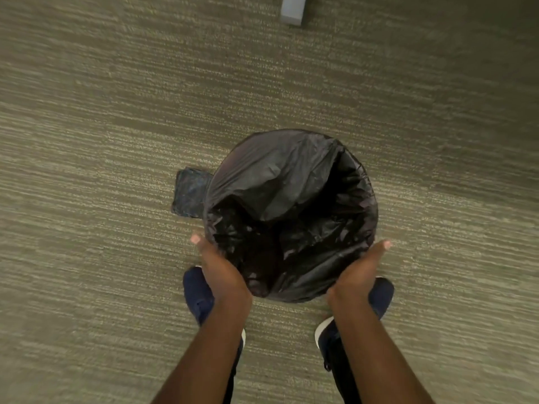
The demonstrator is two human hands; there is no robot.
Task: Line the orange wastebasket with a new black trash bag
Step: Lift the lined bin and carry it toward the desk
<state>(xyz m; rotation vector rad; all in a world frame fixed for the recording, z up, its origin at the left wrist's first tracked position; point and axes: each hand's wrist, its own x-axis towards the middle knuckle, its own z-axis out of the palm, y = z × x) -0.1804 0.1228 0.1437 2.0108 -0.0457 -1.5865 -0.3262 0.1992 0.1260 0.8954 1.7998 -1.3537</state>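
View from above, looking down past my forearms. The black trash bag [280, 182] stands on the carpeted floor [87, 141] directly ahead of my feet, its mouth spread into a rough circle that hides whatever it is draped over; no orange wastebasket surface can be made out (the plastic covers the whole rim). The far left part of the bag's mouth slumps inward as a smooth grey-black fold, while the right and near parts fall away into a dark, crinkled interior.

My left hand [217, 265] lies against the near left edge of the bag, thumb tip pointing up and away; my right hand [360, 272] lies against the near right edge in mirror position. Each grip is wide, palm pressed flat to the plastic; the fingers pass out of sight behind the bag, so whether they pinch any film I cannot tell.

A folded dark plastic packet [191, 193] lies on the carpet just beside the bag's left flank. My navy shoes [198, 295] rest below the hands. A grey furniture leg [292, 10] stands well apart at the top.
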